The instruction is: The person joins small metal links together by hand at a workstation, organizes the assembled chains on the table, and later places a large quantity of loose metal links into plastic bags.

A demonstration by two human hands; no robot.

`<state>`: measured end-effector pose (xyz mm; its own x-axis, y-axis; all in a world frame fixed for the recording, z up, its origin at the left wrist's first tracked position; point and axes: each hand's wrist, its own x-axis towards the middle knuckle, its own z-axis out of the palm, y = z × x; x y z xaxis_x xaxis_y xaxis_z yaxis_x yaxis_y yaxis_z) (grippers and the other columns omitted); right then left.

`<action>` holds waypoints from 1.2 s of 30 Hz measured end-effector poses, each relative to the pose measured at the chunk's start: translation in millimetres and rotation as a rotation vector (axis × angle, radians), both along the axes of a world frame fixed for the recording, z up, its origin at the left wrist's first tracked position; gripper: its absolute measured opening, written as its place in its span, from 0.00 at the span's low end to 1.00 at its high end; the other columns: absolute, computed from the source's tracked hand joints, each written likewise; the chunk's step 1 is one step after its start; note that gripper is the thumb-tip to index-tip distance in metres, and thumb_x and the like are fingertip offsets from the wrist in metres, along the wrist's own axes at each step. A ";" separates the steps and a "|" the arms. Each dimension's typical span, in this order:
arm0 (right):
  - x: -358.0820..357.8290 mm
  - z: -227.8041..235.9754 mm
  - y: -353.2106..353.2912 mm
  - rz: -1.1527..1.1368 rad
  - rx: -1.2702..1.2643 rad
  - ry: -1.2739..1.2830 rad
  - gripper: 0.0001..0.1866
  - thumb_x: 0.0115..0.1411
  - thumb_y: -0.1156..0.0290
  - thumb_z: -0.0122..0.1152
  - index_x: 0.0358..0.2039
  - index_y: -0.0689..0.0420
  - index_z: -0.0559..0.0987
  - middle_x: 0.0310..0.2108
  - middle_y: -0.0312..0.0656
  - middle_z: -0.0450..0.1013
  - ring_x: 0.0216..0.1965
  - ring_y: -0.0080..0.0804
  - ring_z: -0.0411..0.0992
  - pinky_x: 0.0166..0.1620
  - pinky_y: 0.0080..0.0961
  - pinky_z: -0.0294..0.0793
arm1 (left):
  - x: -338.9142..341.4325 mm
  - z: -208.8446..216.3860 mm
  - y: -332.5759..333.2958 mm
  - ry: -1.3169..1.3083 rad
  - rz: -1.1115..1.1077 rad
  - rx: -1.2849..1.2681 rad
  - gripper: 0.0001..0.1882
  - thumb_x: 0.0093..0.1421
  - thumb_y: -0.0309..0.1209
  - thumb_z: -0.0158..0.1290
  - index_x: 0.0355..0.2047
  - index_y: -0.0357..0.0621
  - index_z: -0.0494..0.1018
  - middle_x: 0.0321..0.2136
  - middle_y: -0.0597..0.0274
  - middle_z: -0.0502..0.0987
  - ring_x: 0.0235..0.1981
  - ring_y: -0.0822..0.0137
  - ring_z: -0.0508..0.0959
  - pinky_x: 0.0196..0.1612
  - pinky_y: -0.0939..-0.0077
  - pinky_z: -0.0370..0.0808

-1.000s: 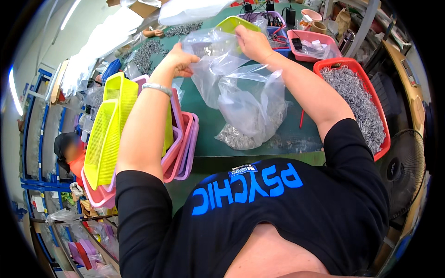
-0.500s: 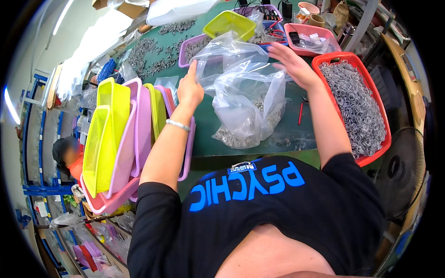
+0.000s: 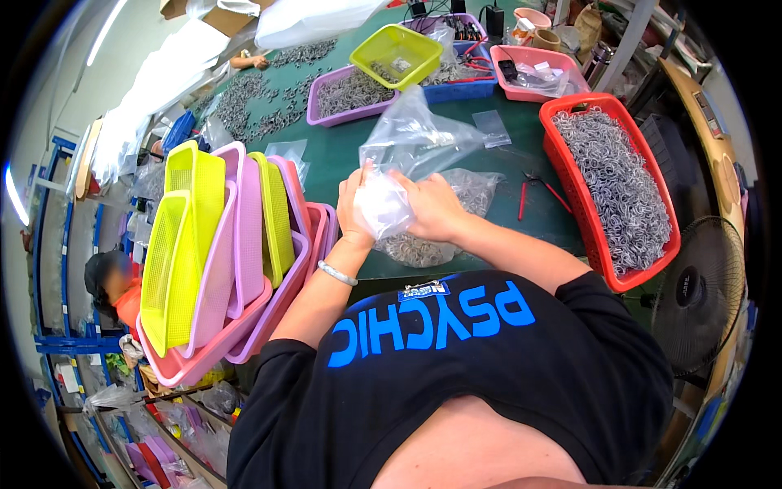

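Note:
A clear plastic bag (image 3: 411,134) stands before me on the green table (image 3: 529,232). Small metal pieces (image 3: 419,251) fill its lower part, near the table's front edge. My left hand (image 3: 354,204) is closed on gathered plastic at the bag's left side. From the other side my right hand (image 3: 436,208) grips the same plastic, its fingers partly hidden. A shiny fold bulges toward me between both hands, and loose film sticks up beyond them. Right of the bag lie red-handled pliers (image 3: 523,200).
A red basket (image 3: 672,248) heaped with metal rings stands on the right, near a fan (image 3: 696,297). Stacked coloured baskets (image 3: 208,244) crowd the left. Farther back are a purple basket (image 3: 358,118), a lime basket (image 3: 362,57) and a pink basket (image 3: 498,55). Another person's hand (image 3: 248,62) rests beside scattered metal pieces.
Both hands were apart and open at the sides of the spread bag; now they have come together, nearer me, and grip its gathered plastic. Another person's hand has appeared at the far side.

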<state>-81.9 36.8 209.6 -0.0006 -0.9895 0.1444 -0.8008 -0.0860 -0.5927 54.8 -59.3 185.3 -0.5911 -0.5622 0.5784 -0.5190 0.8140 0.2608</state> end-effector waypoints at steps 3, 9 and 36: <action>-24.1 -9.4 -18.2 0.048 -0.243 -0.005 0.28 0.39 0.67 0.59 0.45 0.58 0.67 0.19 0.44 0.71 0.28 0.45 0.69 0.38 0.37 0.64 | 2.2 -5.1 -7.9 -0.141 -0.006 -0.186 0.25 0.43 0.26 0.49 0.45 0.45 0.67 0.36 0.64 0.69 0.33 0.59 0.68 0.35 0.68 0.67; -43.6 -10.0 -38.1 0.197 -0.232 -0.581 0.21 0.44 0.67 0.63 0.40 0.59 0.72 0.30 0.43 0.72 0.34 0.32 0.70 0.42 0.26 0.68 | 1.6 -8.4 -15.4 -0.048 -0.100 -0.166 0.20 0.39 0.20 0.46 0.38 0.39 0.70 0.36 0.60 0.71 0.34 0.57 0.69 0.37 0.68 0.66; -92.2 -99.1 -114.0 -0.018 0.421 -1.864 0.17 0.54 0.62 0.54 0.40 0.59 0.71 0.30 0.44 0.72 0.30 0.36 0.73 0.35 0.31 0.74 | -2.8 -38.3 12.2 0.036 -0.371 0.591 0.17 0.45 0.19 0.43 0.34 0.45 0.75 0.15 0.59 0.66 0.19 0.61 0.68 0.26 0.73 0.63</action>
